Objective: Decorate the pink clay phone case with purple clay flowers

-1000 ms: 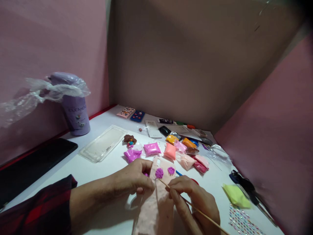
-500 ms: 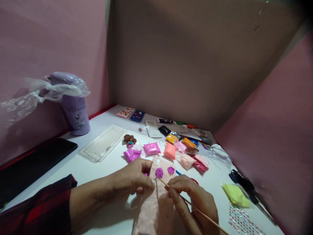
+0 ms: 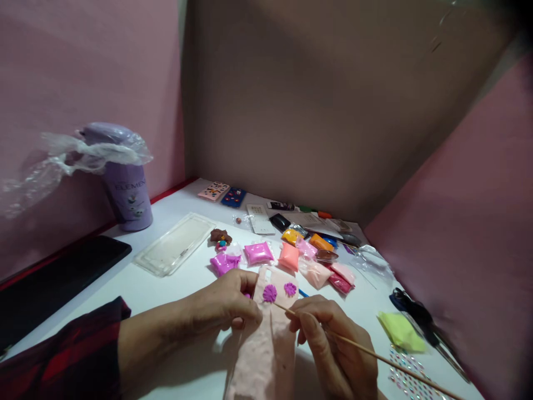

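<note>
1. Done: two purple flower shapes, the left flower (image 3: 270, 293) and the right flower (image 3: 290, 289), sit near the top of the pink panel (image 3: 264, 344), at lower centre of the frame.
2. Under way, it seems: detailing the left flower. The right hand (image 3: 335, 339) pinches a thin stick (image 3: 377, 356), its tip at the flower's lower edge; contact is unclear.
3. The left hand (image 3: 227, 303) grips the panel's left edge.
4. Perhaps left: the panel's lower stretch, which bears no flowers.

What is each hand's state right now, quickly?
Left hand: closed, gripping the pale pink piece by its edge.
Right hand: closed, holding a thin wooden stick.
</note>
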A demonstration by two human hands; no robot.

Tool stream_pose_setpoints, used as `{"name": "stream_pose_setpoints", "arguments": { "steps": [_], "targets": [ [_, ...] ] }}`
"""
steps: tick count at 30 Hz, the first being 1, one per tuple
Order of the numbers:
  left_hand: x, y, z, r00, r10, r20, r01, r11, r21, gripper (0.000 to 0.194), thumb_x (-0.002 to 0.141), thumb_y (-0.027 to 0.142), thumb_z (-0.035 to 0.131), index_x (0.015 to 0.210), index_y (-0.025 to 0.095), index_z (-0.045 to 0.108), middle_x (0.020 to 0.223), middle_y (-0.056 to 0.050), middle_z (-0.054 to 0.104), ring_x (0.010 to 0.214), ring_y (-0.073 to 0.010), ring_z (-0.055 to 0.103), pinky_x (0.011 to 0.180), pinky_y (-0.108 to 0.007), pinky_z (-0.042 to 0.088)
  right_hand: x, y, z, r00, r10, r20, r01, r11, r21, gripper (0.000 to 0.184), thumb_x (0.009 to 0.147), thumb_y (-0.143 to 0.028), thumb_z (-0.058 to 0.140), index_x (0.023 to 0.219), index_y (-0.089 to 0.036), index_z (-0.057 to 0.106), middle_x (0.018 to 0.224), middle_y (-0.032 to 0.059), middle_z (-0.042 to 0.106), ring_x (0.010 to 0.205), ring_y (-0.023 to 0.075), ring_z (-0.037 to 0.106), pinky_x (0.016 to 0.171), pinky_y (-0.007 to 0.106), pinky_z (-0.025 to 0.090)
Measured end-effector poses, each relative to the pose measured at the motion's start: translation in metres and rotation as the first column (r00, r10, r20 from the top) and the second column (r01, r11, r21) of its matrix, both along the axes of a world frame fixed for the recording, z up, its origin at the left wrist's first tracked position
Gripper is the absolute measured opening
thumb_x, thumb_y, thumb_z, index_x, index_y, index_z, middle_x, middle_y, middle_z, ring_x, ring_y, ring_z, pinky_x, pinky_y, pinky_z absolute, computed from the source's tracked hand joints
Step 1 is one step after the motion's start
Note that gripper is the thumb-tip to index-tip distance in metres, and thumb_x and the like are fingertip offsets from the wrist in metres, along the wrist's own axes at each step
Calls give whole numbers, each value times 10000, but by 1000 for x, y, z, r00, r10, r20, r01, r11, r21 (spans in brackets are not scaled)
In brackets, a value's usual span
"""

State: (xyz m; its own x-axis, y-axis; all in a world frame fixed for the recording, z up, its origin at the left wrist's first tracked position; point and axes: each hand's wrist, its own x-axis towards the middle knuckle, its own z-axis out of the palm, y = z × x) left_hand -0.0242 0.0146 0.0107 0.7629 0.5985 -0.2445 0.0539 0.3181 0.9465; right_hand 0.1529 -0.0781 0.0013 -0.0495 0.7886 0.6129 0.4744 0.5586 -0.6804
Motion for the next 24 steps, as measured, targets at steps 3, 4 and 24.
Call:
{"name": "stream_pose_setpoints", "arguments": {
  "steps": [3,4,24],
  "targets": [
    [0,1,-1,1000,0,3,0,1000,3,203,528,66,557,713,132,607,570,35,506,406,-40,309,386,-217,161,0,3,-2,1000,6,-2,-6,999,31,159,904,-139,446,857,-188,590,761,40,631,673,155,616,623,282,505],
    [0,0,-1,1000,1,8,-1,1000,2,201,529,65,556,713,133,604,573,35,508,406,-39,306,385,-218,158,0,4,-3,1000,5,2,-5,999,33,157,901,-133,448,864,-187,591,764,39,631,673,153,616,628,281,506],
    [0,-1,1,1000,8,27,-7,1000,-17,347,547,59,563,871,113,674,593,27,530,427,-45,337,397,-206,168,0,3,0,999,2,49,-4,999,52,156,888,-107,447,855,-181,581,756,45,624,689,156,617,604,278,512]
  ]
}}
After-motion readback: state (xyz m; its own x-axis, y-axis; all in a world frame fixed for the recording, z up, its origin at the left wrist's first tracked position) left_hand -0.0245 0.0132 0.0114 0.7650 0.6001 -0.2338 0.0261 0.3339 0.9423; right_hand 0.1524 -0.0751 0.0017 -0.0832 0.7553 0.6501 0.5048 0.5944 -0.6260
